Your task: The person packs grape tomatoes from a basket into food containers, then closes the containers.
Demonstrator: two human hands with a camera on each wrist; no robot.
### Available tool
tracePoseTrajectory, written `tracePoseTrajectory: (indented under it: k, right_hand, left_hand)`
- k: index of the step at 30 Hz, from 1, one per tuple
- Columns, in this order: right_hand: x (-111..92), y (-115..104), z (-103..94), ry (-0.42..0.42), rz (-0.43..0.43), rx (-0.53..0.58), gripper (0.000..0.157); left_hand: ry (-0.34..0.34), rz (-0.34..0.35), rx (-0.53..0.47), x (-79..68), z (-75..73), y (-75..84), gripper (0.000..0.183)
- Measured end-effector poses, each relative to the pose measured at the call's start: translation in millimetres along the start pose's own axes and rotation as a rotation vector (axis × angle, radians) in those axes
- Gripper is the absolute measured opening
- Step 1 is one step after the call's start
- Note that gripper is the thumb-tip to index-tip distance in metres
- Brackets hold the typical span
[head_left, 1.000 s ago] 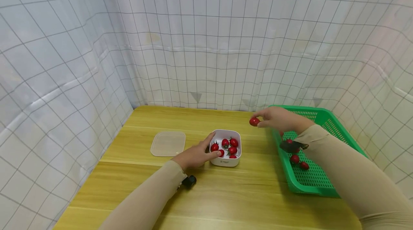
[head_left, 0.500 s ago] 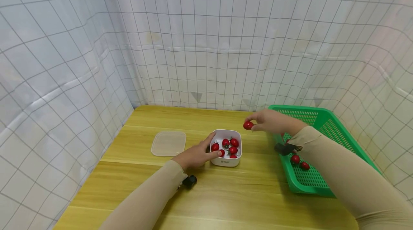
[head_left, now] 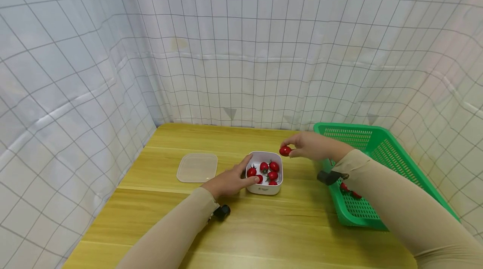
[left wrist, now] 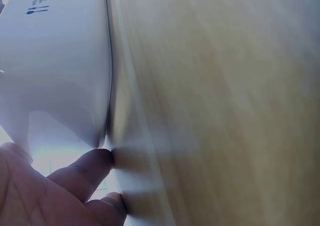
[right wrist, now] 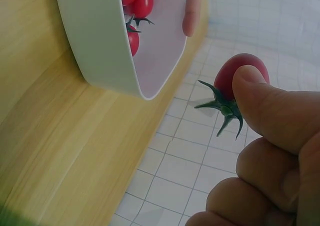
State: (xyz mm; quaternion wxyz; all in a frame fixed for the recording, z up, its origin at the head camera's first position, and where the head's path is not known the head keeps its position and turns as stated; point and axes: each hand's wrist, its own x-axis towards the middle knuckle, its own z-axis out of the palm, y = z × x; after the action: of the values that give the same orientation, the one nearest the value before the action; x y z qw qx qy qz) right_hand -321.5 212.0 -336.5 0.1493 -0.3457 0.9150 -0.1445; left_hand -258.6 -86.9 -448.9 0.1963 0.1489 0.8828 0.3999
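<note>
A square white food container [head_left: 263, 190] stands on the wooden table with several red cherry tomatoes [head_left: 273, 166] inside, some with green stems. My left hand [head_left: 231, 182] holds it at its left side, thumb across the front rim and a finger along the back left corner. In the left wrist view, other fingers [left wrist: 85, 173] rest on the table beside its wall. My right hand [head_left: 315, 146] pinches one cherry tomato [right wrist: 241, 71] between thumb and fingers, above and to the right of the container. The green calyx of this tomato points away from the thumb.
At the right, a green plastic basket [head_left: 349, 221] holds more cherry tomatoes [head_left: 344, 187], partly hidden by the right forearm. A flat translucent lid [head_left: 197, 168] lies on the table [head_left: 264, 227], left of the container. White gridded curtains [head_left: 241, 72] surround the table's back and sides.
My right hand has moved left and slightly nearer from beside the basket toward the container, carrying the cherry tomato. The left hand and the container have stayed in place.
</note>
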Motion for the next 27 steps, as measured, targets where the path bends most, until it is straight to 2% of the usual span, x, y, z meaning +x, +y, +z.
tracePoseTrajectory:
  k: [14,27]
  right_hand:
    - [3.8,-15.4,6.6,-0.048,0.040,0.012,0.031]
    - [5.9,-27.7,14.1,-0.069,0.010,0.005,0.036]
  left_hand:
    - [-0.006,-0.005,0.008,0.8,-0.5,0.2,0.092]
    - [-0.004,-0.009,0.006,-1.0,-0.1,1.0,0.094]
